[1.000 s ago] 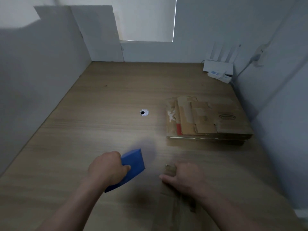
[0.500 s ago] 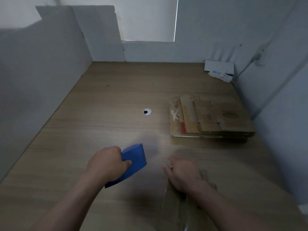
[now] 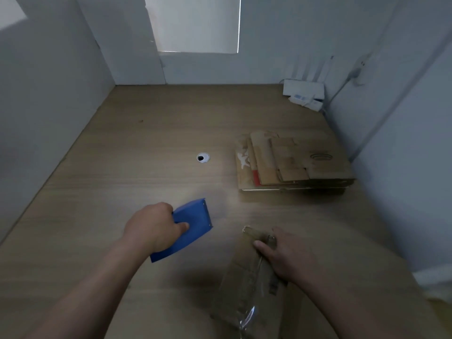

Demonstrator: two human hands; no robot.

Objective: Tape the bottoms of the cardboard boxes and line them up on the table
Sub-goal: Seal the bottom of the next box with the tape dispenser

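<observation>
Head view, early stage by the look of it. Grips blue tape dispenser (image 3: 195, 220) in left hand (image 3: 155, 227), fingers curled round its body, thumb tip on the blue face, nearer than the cable hole (image 3: 203, 157) and slightly left of it; lifted or resting on table (image 3: 137, 148), cannot tell which. Lays right hand (image 3: 287, 256) over far end of one cardboard box (image 3: 244, 280), nearer than the cable hole and off to its right, running down to the frame bottom; thumb stretched across the top face, fingers draped toward the right-hand edge, cannot tell whether gripping or only pressing. Shows a shiny strip of clear tape (image 3: 247, 316) on the near part of that box, so probably taped or part-taped; blurred, cannot confirm a closed seam. Leaves stack of flattened cardboard (image 3: 293, 162) lying right of the cable hole, about level with it, flat and unassembled as far as visible. Finds no finished box standing in a row anywhere around the cable hole. Judged: at most one box under way, lining up not begun, whole stack to fold, tape and place. Also white router (image 3: 303, 89) well beyond the cable hole, to its right, against the wall
</observation>
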